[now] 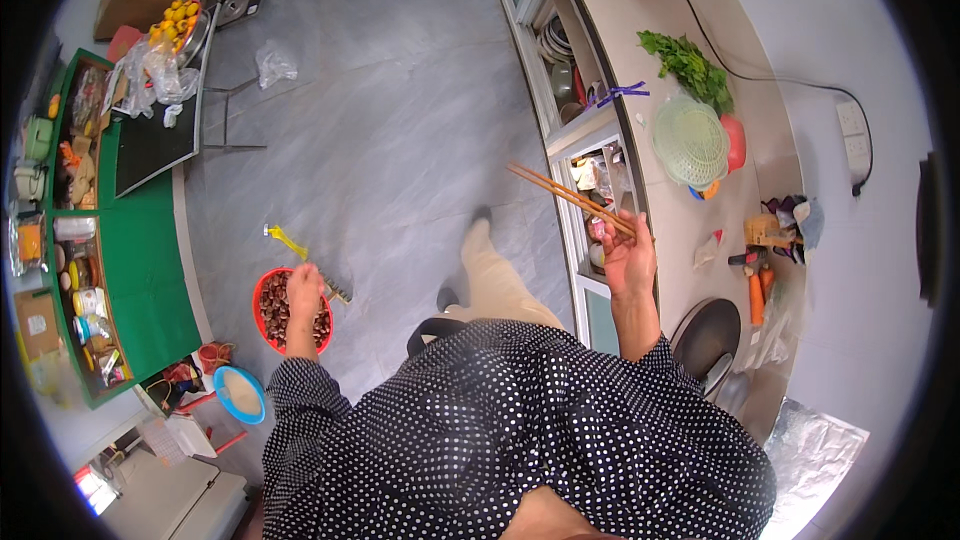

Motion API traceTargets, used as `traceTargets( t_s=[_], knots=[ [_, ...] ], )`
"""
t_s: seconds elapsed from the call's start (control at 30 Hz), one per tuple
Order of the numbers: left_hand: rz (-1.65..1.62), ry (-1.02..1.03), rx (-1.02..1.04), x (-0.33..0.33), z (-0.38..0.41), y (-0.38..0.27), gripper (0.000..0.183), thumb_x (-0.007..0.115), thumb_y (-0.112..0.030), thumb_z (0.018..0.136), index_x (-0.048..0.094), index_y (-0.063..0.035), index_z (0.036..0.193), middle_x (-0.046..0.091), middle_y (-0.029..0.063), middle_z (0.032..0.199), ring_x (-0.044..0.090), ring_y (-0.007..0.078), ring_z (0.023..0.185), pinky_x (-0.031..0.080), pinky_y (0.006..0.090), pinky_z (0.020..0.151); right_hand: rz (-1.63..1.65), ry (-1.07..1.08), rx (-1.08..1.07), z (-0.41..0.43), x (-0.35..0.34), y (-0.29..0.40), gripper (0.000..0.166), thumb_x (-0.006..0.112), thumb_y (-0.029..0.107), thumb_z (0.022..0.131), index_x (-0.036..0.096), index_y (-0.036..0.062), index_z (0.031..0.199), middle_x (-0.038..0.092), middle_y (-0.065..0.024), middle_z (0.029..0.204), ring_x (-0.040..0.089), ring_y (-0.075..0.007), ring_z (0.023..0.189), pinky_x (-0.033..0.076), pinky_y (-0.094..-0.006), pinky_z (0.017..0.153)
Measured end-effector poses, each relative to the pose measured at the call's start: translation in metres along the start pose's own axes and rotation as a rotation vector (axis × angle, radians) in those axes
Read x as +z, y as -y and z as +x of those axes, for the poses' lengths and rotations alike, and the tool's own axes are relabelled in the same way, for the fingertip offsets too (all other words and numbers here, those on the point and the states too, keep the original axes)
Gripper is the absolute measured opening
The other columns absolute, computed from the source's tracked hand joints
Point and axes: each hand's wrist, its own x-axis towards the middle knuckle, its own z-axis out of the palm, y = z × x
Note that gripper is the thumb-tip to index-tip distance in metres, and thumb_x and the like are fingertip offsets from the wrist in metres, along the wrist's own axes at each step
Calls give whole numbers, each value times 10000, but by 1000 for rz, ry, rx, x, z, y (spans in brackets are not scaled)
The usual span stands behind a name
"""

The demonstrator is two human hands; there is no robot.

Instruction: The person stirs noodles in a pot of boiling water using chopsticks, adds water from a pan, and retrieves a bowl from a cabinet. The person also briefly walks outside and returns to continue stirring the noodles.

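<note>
My right hand [630,251] is shut on a pair of wooden chopsticks [574,197], which point away towards the middle of the view, near the counter's edge. My left hand [305,289] is at the left, in front of a red basin [256,301] filled with brown nuts that look like chestnuts [276,300]. Its fingers are curled, and whether they hold anything cannot be made out. Just beyond this hand lie a yellow-handled tool [289,241] and a darker, toothed strip [339,290].
On the counter [675,262] at right are leafy greens [694,67], a pale green plastic basket [686,139], carrots [756,296] and a dark round pan [705,337]. A green shelf unit [150,270] and a blue basin [223,394] stand at left. A plastic bag [275,64] lies on the floor.
</note>
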Motion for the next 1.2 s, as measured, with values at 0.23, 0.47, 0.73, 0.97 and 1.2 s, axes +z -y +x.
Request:
traceTargets(
  t_s=[0.23, 0.47, 0.73, 0.97, 1.2],
  knots=[
    [8, 227, -78, 96, 90, -42, 219, 499, -201, 846, 553, -9, 936, 572, 48, 698, 531, 113, 571, 440, 249, 516, -164, 79, 39, 126, 95, -12, 211, 450, 204, 894, 522, 7, 918, 576, -103, 807, 579, -166, 683, 493, -261, 611],
    [7, 399, -253, 148, 131, -86, 216, 506, -189, 837, 552, -5, 941, 578, 58, 722, 538, 121, 601, 447, 244, 547, -438, 82, 94, 233, 184, -35, 278, 463, 264, 893, 521, -3, 946, 569, -107, 849, 574, -176, 723, 479, -277, 630],
    [284, 549, -97, 186, 260, -135, 239, 510, -191, 827, 557, 0, 964, 614, 106, 768, 571, 152, 669, 459, 282, 622, -396, -25, 225, 349, 245, -75, 442, 369, 400, 909, 519, -13, 955, 575, -121, 846, 564, -180, 740, 471, -283, 645],
    [290, 642, -125, 218, 349, -186, 221, 515, -184, 829, 550, -24, 977, 589, 81, 743, 546, 160, 679, 441, 277, 654, -373, -172, 410, 433, 282, -125, 497, 330, 469, 900, 529, 21, 986, 563, -97, 915, 541, -199, 810, 431, -349, 734],
    [31, 680, -205, 317, 379, -154, 176, 521, -154, 839, 553, -22, 951, 520, 11, 675, 473, 85, 624, 407, 228, 592, -422, -162, 413, 536, 264, -162, 444, 332, 425, 913, 527, 27, 885, 567, -135, 926, 534, -248, 899, 422, -397, 811]
  ],
)
